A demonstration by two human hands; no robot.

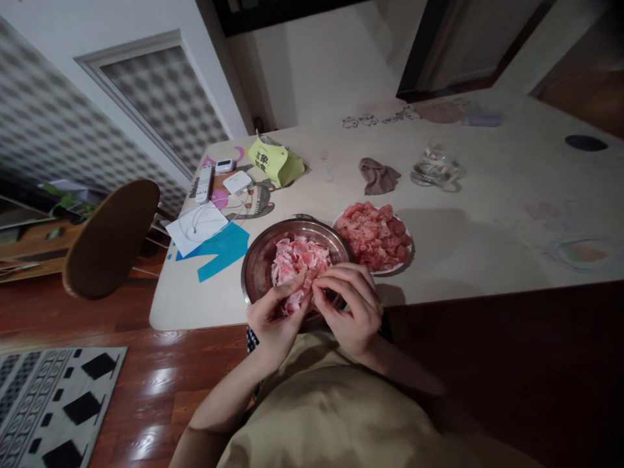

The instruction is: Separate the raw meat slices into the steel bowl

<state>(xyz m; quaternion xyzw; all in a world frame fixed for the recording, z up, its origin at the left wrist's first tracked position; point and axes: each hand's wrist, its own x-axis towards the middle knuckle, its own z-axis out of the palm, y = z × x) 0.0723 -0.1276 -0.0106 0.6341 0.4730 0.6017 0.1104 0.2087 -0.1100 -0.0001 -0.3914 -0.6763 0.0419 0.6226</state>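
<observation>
At the table's near edge, both hands, left (273, 318) and right (348, 305), pinch one meat slice (298, 298) over the metal bowl (258, 266). Better to peel slowly, keeping it low above the bowl so nothing drops.

Tan top (331, 409) w/ short sleeves, checked fabric underneath, forearms bare.

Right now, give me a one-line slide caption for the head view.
Both hands, left hand and right hand, pinch a pink meat slice over a metal bowl, beside a plate of meat.
</observation>
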